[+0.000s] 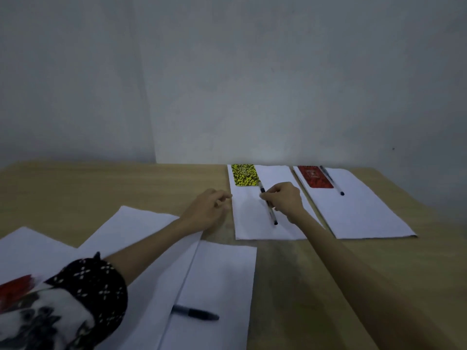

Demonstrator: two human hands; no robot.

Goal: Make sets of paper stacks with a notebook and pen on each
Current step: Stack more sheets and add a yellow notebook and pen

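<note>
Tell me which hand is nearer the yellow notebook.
Right. The right hand, holding a pen, sits just below the yellow notebook; the left hand rests farther down-left, off that paper stack.

Dim room, plain grey-white wall (252,72), light wooden table (101,183) set against it

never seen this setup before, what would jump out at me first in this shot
Most striking are the two bright covers at the table's far edge: a yellow-and-black patterned notebook on the middle white paper stack, and a red patterned notebook with a clear blue-tipped pen on the right white paper stack. Next, the right hand holds another clear pen over the middle stack, the left hand beside it. A dark marker pen lies on loose white sheets nearer.
</note>
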